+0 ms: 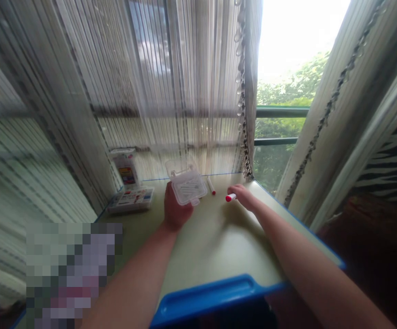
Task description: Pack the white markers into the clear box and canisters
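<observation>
My left hand (175, 210) is closed around a small clear plastic case (187, 185), held open and lifted just above the pale desk (215, 242). My right hand (242, 195) rests on the desk to its right, fingers pinched on a marker with a red cap (230, 197). A second white marker with a red tip (211, 185) lies on the desk between the case and my right hand.
A flat box of markers (131, 200) lies at the desk's far left, with another upright pack (126, 168) behind it. Striped curtains (171, 82) hang along the back. A blue tray edge (205, 299) sits at the near side. A window railing (280, 112) shows right.
</observation>
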{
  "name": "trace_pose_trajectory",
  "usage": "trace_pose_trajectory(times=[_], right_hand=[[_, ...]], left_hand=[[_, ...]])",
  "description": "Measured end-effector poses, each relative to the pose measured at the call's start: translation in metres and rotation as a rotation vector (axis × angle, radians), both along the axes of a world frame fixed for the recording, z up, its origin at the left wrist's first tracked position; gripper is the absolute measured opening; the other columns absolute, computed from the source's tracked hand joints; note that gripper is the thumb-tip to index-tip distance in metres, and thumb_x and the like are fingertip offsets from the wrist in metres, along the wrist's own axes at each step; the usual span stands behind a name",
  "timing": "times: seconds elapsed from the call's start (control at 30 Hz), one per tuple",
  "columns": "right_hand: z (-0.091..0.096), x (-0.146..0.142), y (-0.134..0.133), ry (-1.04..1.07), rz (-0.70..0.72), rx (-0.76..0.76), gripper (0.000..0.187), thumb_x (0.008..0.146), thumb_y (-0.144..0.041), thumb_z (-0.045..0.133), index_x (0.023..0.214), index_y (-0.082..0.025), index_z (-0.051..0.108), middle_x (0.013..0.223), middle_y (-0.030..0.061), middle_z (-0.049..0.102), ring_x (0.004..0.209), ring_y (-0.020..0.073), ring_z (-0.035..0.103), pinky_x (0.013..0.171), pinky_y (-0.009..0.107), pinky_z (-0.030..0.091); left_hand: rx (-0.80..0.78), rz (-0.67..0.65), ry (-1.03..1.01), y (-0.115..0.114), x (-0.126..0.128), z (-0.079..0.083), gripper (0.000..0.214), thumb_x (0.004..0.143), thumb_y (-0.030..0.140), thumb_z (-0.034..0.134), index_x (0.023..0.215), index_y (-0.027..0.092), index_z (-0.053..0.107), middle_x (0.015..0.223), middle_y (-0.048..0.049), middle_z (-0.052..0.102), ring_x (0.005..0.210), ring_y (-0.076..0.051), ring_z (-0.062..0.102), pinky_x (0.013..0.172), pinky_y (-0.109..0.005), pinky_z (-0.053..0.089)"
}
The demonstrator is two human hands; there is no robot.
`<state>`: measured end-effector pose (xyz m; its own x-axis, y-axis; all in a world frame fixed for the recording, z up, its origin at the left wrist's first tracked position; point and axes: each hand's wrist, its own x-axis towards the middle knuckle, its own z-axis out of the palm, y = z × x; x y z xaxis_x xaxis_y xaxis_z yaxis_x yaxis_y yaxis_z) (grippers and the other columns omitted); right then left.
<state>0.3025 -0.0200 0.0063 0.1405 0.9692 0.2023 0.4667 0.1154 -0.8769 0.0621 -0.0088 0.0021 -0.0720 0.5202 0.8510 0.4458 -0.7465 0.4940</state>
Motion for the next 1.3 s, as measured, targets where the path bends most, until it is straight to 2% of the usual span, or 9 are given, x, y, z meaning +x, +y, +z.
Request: trace_pose_trajectory(times=[0.17,0.3,0.4,0.5,0.6,0.8,0.97,1.13,1.3], right_hand=[[-0.002,0.012,0.002,-0.049,-0.134,-0.019,0.037,0.076,-0.048,0.043,0.066,-0.017,0.061,0.067,0.0049,0.059,0.071,0.0184,0.052,0.067,0.029,0.039],[-0.001,0.022,-0.003,-0.145,-0.139,-0.01,0.045,0.076,-0.053,0.05,0.096,-0.016,0.068,0.099,0.0098,0.067,0.095,0.0223,0.057,0.08,0.029,0.042],[-0.002,0.029,-0.004,-0.196,-0.157,-0.065,0.05,0.072,-0.045,0.058,0.113,-0.017,0.064,0.099,0.0093,0.068,0.091,0.0219,0.059,0.077,0.029,0.043],[-0.005,0.035,-0.001,-0.362,-0.16,-0.139,0.036,0.071,-0.03,0.057,0.101,-0.014,0.071,0.081,0.0079,0.069,0.078,0.0207,0.061,0.069,0.028,0.043],[-0.01,0.039,0.002,-0.463,-0.155,-0.141,0.032,0.072,-0.023,0.052,0.094,-0.012,0.073,0.072,0.0074,0.068,0.069,0.0191,0.06,0.063,0.027,0.043],[-0.025,0.042,0.01,-0.704,-0.183,-0.09,0.03,0.072,-0.021,0.051,0.091,-0.017,0.074,0.085,0.0088,0.069,0.079,0.0201,0.061,0.071,0.027,0.044],[-0.028,0.042,0.012,-0.799,-0.247,-0.145,0.029,0.073,-0.024,0.05,0.089,-0.024,0.074,0.096,0.0071,0.069,0.091,0.0248,0.059,0.074,0.032,0.043],[-0.026,0.041,0.01,-0.805,-0.233,-0.181,0.032,0.075,-0.025,0.047,0.095,-0.024,0.072,0.1,0.0081,0.069,0.095,0.0257,0.059,0.076,0.033,0.043],[-0.024,0.039,0.009,-0.802,-0.224,-0.175,0.033,0.075,-0.025,0.046,0.095,-0.024,0.072,0.1,0.0069,0.069,0.094,0.0239,0.06,0.076,0.031,0.043]], left_hand=[[0.072,0.066,-0.013,-0.002,-0.002,0.004,0.042,0.062,0.032,0.066,0.098,0.018,0.049,0.094,-0.0087,0.056,0.089,-0.024,0.059,0.081,-0.041,0.05],[0.0,-0.015,0.068,-0.008,-0.001,0.003,0.054,0.058,0.031,0.07,0.106,0.018,0.047,0.1,-0.007,0.057,0.095,-0.025,0.059,0.085,-0.041,0.05],[-0.019,-0.098,0.142,-0.017,0.002,0.005,0.055,0.06,0.027,0.068,0.11,0.019,0.047,0.106,-0.0061,0.057,0.102,-0.025,0.057,0.09,-0.04,0.048],[-0.005,-0.159,0.148,-0.028,0.007,0.011,0.058,0.054,0.027,0.071,0.107,0.02,0.048,0.102,-0.0065,0.058,0.097,-0.024,0.058,0.088,-0.039,0.048],[-0.097,-0.197,0.105,-0.04,0.013,0.019,0.046,0.056,0.029,0.069,0.097,0.018,0.051,0.094,-0.0057,0.06,0.087,-0.021,0.059,0.08,-0.036,0.049],[-0.409,-0.353,0.149,-0.048,0.015,0.019,0.028,0.062,0.035,0.067,0.08,0.018,0.055,0.064,0.0038,0.051,0.056,-0.01,0.045,0.053,-0.023,0.038],[-0.424,-0.338,0.223,-0.042,0.015,0.011,0.032,0.063,0.039,0.068,0.083,0.017,0.055,0.072,0.0024,0.053,0.059,-0.01,0.043,0.053,-0.023,0.037],[-0.434,-0.338,0.239,-0.034,0.018,0.007,0.034,0.067,0.042,0.066,0.088,0.018,0.055,0.08,-0.0005,0.056,0.067,-0.012,0.05,0.057,-0.024,0.041],[-0.476,-0.343,0.228,-0.028,0.018,0.005,0.052,0.066,0.051,0.067,0.104,0.017,0.054,0.091,-0.0049,0.062,0.079,-0.018,0.057,0.066,-0.03,0.048]])
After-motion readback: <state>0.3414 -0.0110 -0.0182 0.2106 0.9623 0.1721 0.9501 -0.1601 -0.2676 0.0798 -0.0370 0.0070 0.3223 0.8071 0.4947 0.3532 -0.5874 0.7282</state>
